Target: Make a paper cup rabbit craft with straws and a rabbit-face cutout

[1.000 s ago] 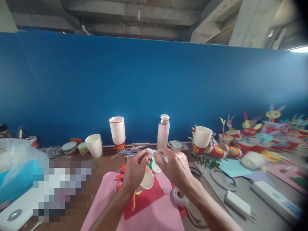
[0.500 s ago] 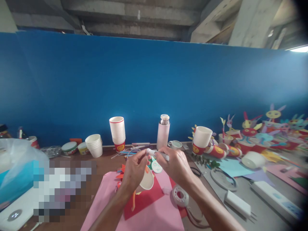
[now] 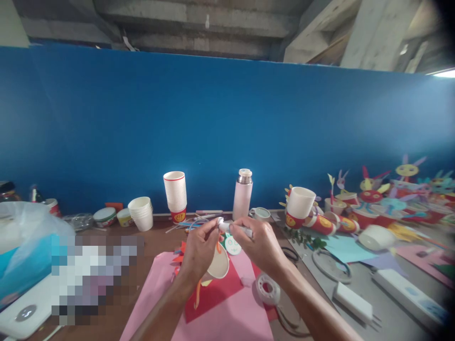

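My left hand (image 3: 199, 250) is closed around a paper cup (image 3: 219, 265) with orange and red paper pieces stuck to it, and its fingertips pinch the near end of a white marker (image 3: 235, 229). My right hand (image 3: 259, 245) grips the same marker's barrel from the right. Both hands hover above a red sheet (image 3: 216, 290) lying on pink paper (image 3: 234, 317). A small round paper face (image 3: 232, 246) sits just behind the cup.
A tape roll (image 3: 266, 289) lies right of the red sheet. Cup stacks (image 3: 175, 195), a white flask (image 3: 242, 195) and a mug (image 3: 260, 214) line the blue wall. Decorated cup crafts (image 3: 369, 203) crowd the right side. A plastic bag (image 3: 21, 237) sits at left.
The hands stay together on the marker and rose very slightly; the view shifted a little. Nothing was let go.
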The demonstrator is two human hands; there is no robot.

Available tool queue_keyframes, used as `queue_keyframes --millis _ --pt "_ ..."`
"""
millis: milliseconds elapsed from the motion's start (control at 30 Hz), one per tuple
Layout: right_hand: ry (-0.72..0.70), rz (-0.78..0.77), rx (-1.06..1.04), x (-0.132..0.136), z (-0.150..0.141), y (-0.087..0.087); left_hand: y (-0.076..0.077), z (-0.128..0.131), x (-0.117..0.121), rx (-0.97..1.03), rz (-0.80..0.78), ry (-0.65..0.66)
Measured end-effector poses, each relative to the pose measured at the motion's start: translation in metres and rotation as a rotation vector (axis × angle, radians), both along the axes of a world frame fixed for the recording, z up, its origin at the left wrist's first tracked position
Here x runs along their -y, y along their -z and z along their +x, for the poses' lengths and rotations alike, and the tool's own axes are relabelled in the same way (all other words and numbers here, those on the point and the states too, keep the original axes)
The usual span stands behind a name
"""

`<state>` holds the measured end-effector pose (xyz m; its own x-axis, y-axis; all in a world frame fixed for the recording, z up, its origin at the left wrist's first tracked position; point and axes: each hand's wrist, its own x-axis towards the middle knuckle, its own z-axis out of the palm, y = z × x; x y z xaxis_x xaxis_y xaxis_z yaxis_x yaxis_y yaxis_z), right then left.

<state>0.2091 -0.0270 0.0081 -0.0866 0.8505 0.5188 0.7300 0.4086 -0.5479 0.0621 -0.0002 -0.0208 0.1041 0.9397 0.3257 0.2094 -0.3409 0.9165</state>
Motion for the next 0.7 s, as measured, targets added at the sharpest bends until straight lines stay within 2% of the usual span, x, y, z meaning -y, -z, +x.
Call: queue_keyframes --millis 433,700 --pt "-0.06 -0.031 -0.095 0.0039 -0.0043 0.0004 -0.002 0.001 0.0015 -0.048 0.017 -0.064" --pt "-0.038 0.032 -0.069 0.0052 -0.0054 0.0033 -0.0028 0.0007 0.0018 -0.047 -0.006 -0.071"
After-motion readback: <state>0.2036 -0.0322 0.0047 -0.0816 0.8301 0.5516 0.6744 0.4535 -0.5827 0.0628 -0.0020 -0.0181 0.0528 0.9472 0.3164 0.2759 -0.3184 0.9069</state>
